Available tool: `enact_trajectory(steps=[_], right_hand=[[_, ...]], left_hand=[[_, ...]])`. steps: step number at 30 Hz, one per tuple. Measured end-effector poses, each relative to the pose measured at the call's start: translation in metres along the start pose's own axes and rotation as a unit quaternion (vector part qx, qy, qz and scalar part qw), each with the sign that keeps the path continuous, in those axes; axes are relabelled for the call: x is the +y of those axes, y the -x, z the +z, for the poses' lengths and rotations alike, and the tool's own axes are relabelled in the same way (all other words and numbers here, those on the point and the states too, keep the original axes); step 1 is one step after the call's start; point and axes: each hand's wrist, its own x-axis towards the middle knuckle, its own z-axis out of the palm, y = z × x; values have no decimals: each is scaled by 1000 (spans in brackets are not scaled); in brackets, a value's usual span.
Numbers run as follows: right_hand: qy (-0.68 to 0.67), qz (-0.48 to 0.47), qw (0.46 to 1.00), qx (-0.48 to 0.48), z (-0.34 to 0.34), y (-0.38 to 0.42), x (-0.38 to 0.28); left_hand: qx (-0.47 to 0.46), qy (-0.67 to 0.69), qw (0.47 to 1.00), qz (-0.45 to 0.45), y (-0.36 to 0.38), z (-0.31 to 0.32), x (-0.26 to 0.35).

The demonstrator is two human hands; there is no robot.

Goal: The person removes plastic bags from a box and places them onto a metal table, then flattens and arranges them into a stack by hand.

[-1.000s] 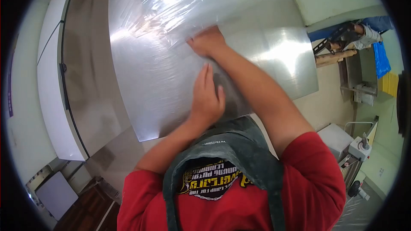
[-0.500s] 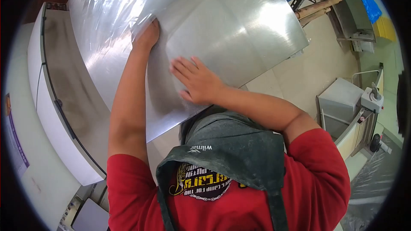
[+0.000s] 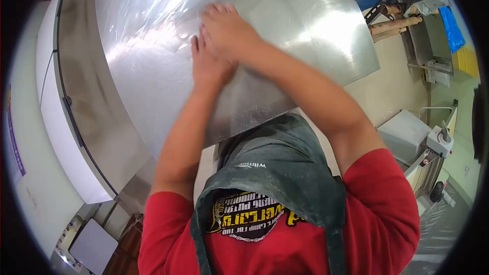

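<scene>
Clear plastic film point(image 3: 145, 7), thin and full of shiny wrinkles, lies on the wide silver metal table point(image 3: 310, 69). Its most crinkled part is ahead of the person and off to the left, past both hands. The bright creases slant forward and to the right. Its full shape cannot be made out, so which way its long side runs cannot be told.

The left hand point(image 3: 211, 63) is nearer the person's body, and its fingers are apart and point forward. The right hand point(image 3: 229, 33) comes in across from the right and covers part of it. The right hand reaches farther ahead, its fingers out and a little bent. It is a bit blurry, so how hard either hand presses cannot be told. No pinch shows in either one. Both look to be right by the wrinkles, with the left hand's outer finger close to them on the left side.

The dark green cloth apron point(image 3: 275, 147) is just by the near edge of the table.
</scene>
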Motion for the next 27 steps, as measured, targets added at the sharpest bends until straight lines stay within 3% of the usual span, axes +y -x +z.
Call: enact_trajectory(steps=[2, 3, 4, 7, 9, 11, 13, 15, 16, 17, 18, 19, 21, 23, 25, 27], right_hand=[[-115, 33, 992, 37, -25, 57, -34], [-96, 36, 994, -34, -20, 104, -57], [-77, 38, 991, -103, -13, 137, -71], [-27, 17, 996, -85, -8, 101, -52], [-1, 29, 996, -83, 13, 53, -27], [106, -16, 994, -30, 39, 3, 5], [1, 100, 962, -256, 27, -49, 11], [-72, 137, 957, -243, 27, -75, 19], [-143, 174, 947, -229, 27, -81, 18], [-142, 173, 948, -227, 28, -80, 16], [-29, 122, 969, -214, 24, -72, 11], [86, 68, 974, -198, 21, -61, 6], [42, -10, 996, 79, 18, -11, -5], [-90, 25, 995, 23, -14, 47, -39], [-94, 38, 989, -111, -17, 109, -66], [-69, 18, 992, -108, -12, 115, -66]], left_hand=[[159, 76, 984, -4, -54, 27, -44], [-28, 191, 972, -131, -73, -33, -44], [98, 137, 982, -87, -89, -10, -60], [-53, 155, 981, -105, -91, -42, -61], [185, 238, 954, -8, -50, -42, -44], [304, 265, 914, 45, 8, -41, -15], [251, 313, 915, 49, 63, -25, 21], [132, 349, 927, -12, 87, -8, 52], [133, 348, 928, -15, 87, -5, 50], [120, 260, 958, -6, 80, -2, 47], [104, 170, 980, 4, 70, -1, 44], [107, 172, 979, 4, 54, 1, 35], [84, 52, 995, 15, 13, 10, 1], [210, 103, 972, 16, -33, 26, -39], [-36, 195, 971, -130, -64, -12, -53], [-37, 155, 983, -93, -94, -5, -78]])
